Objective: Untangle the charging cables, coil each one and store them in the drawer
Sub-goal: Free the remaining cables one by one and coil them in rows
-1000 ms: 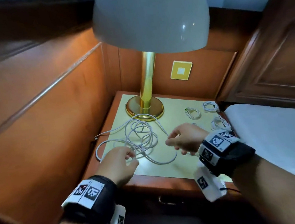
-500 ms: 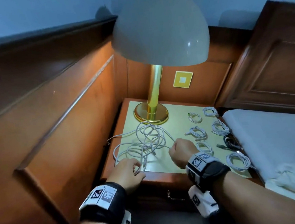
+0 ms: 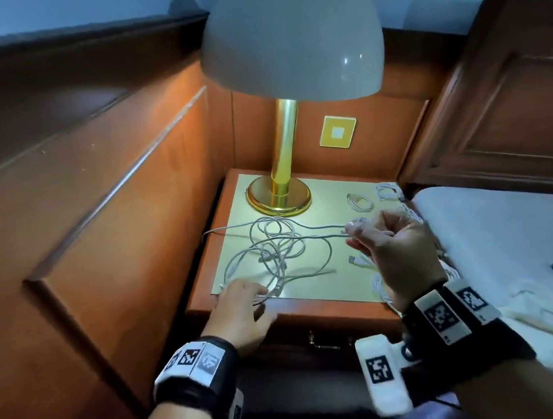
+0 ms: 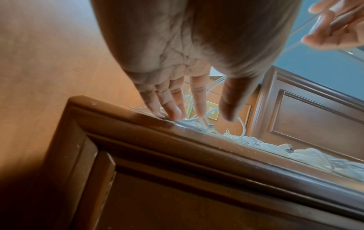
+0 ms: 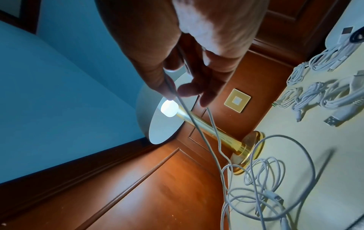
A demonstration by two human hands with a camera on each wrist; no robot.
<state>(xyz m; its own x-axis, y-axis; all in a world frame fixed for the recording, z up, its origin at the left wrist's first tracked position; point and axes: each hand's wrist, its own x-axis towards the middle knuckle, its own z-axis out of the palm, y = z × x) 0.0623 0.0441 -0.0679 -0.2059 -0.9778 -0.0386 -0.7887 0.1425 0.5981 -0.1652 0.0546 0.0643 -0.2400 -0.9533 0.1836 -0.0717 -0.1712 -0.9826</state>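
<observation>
1. The lamp (image 3: 278,195) blocks the nightstand's (image 3: 294,314) back-left corner, its shade overhanging the back edge.
2. Loose cables (image 3: 272,247) sprawl across the left half, reaching the front edge.
3. Coiled cables (image 3: 359,201) line the right edge.
4. A bare strip runs along the front edge, right of the middle.

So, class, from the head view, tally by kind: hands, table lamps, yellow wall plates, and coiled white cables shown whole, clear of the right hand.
Hands: 2 (left hand, right hand)
Table lamp: 1
Yellow wall plate: 1
Coiled white cables: 2
Total: 6
</observation>
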